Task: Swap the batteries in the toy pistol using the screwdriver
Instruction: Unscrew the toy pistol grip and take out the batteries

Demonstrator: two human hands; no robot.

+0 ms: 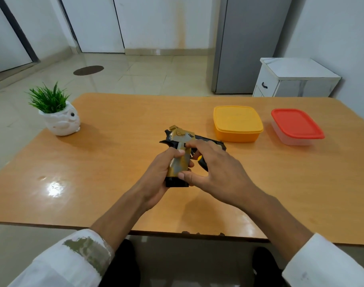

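Observation:
A gold, silver and black toy pistol (pixel 182 146) is held above the middle of the wooden table (pixel 114 162), grip towards me and barrel pointing away to the right. My left hand (pixel 158 179) wraps the grip from the left. My right hand (pixel 216 168) lies over the grip from the right, its thumb on the lower grip and its forefinger near the trigger. A screwdriver (pixel 202 162) with a yellow and black handle shows only partly under my right palm, so I cannot tell whether it lies on the table or is held.
A yellow lidded box (pixel 238 123) stands right behind the pistol's barrel, with a red-lidded clear box (pixel 297 126) further right. A white owl pot with a green plant (pixel 56 112) sits at the table's far left corner. A white cabinet (pixel 293 79) stands beyond the table.

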